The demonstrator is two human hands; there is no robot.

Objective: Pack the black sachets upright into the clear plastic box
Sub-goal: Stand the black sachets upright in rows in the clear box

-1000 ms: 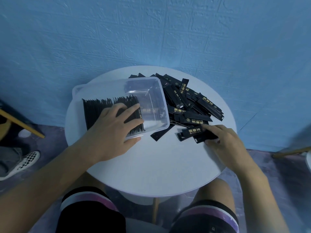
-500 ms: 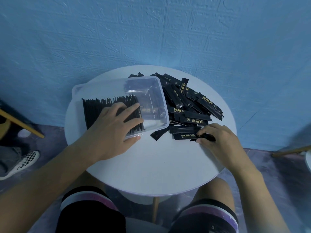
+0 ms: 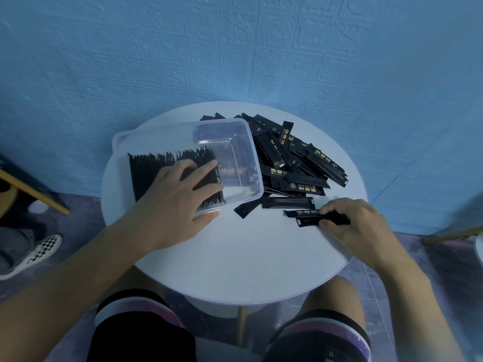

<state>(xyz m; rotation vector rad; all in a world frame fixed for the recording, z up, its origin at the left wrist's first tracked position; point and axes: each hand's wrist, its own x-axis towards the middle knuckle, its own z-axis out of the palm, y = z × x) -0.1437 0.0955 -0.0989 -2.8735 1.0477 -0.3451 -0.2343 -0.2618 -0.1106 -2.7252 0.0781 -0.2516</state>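
Observation:
A clear plastic box [image 3: 245, 142] lies tilted on the round white table [image 3: 235, 257]. A row of black sachets [image 3: 154, 171] stands upright in its left part. My left hand [image 3: 177, 205] rests flat on that row, fingers spread, thumb against the box's near wall. To the right of the box lies a loose pile of black sachets [image 3: 295, 160] with gold print. My right hand [image 3: 350, 223] pinches two black sachets [image 3: 308, 217] by their right ends, low over the table in front of the pile.
A blue textured wall stands behind the table. A checkered shoe [image 3: 34, 254] and wooden chair legs [image 3: 34, 194] are at the left; another wooden leg [image 3: 452, 235] is at the right. My knees in striped shorts are under the table's near edge.
My right hand has drawn the sachets it holds away from the pile, toward the right and nearer to me. The left hand has stayed on the packed row.

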